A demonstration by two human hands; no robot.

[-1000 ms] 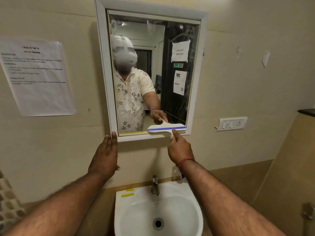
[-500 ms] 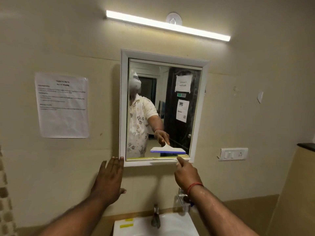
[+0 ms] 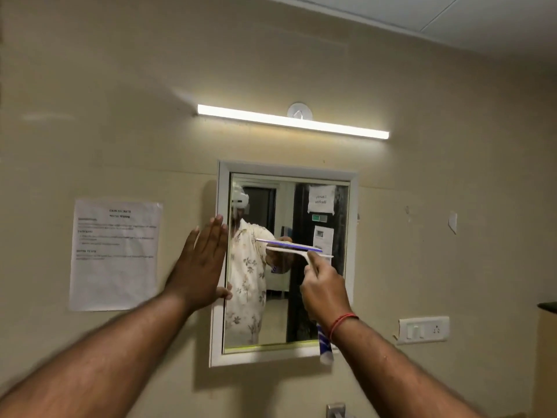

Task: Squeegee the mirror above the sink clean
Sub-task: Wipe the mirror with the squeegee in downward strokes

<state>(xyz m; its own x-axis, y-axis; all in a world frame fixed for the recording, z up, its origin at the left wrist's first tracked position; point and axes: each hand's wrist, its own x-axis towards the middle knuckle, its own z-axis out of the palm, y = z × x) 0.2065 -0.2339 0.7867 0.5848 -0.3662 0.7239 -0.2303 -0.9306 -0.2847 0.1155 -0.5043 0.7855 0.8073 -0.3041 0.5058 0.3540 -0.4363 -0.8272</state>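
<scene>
The white-framed mirror [image 3: 351, 212] hangs on the beige wall and shows a person's reflection. My right hand [image 3: 324, 289] is shut on the handle of a white squeegee [image 3: 297, 251] with a blue blade. The blade lies against the glass about mid-height, tilted slightly down to the right. A blue-and-white handle end [image 3: 325, 346] sticks out below my wrist. My left hand [image 3: 200, 267] lies flat, fingers up, on the wall and the mirror's left frame edge, holding nothing. The sink is out of view.
A lit tube light [image 3: 292, 121] runs above the mirror. A printed paper notice [image 3: 114, 254] is taped to the wall at the left. A switch and socket plate [image 3: 423, 329] sits at the right. The tap's top [image 3: 336, 411] peeks in at the bottom.
My right hand has lifted the squeegee from the mirror's bottom edge to mid-height. My left hand has slid up from below the frame to its left edge. The view has tilted upward.
</scene>
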